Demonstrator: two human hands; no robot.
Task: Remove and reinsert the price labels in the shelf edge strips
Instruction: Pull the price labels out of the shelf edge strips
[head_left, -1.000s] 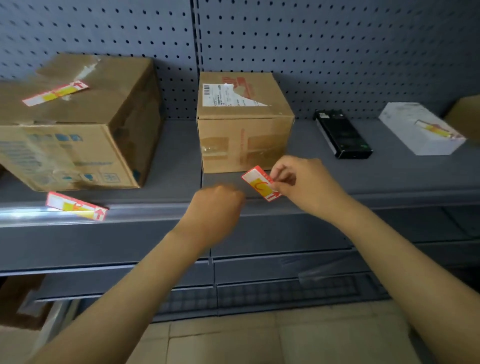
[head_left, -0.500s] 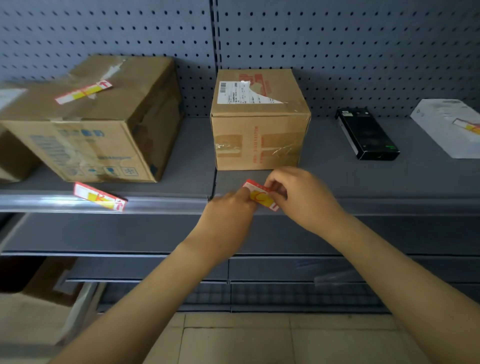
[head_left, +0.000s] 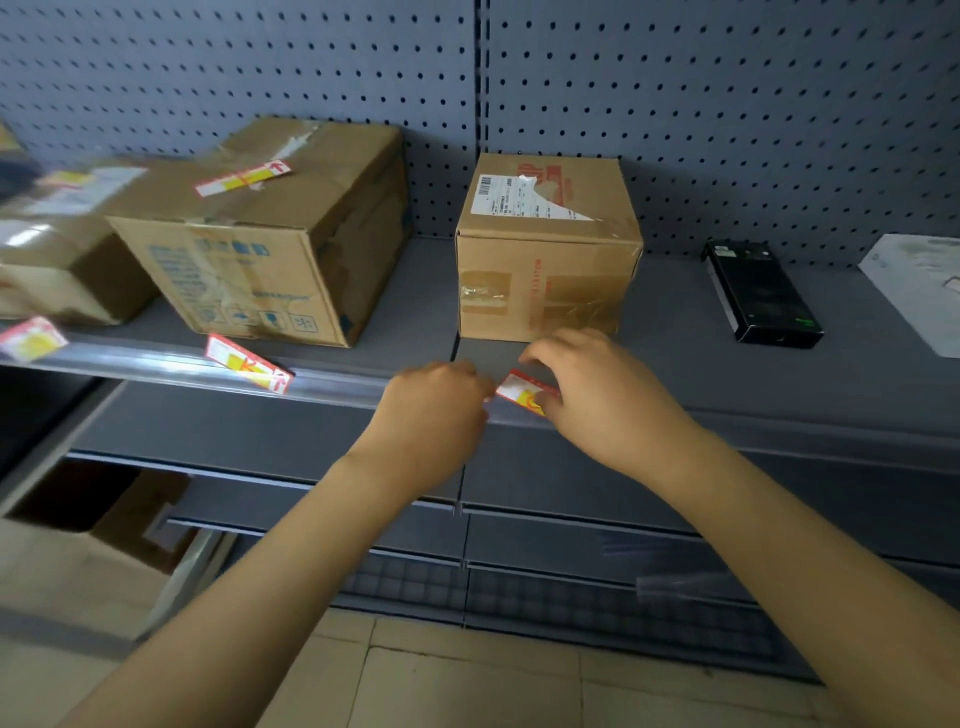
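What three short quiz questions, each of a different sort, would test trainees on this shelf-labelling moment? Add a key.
1. True or false: the right hand holds the price label at the shelf edge strip.
2. Which item lies right of the small cardboard box? A) black box B) bottle C) basket
3. Fill in: a label lies on top of the large ____ box.

Key: 1 true; 2 A; 3 cardboard.
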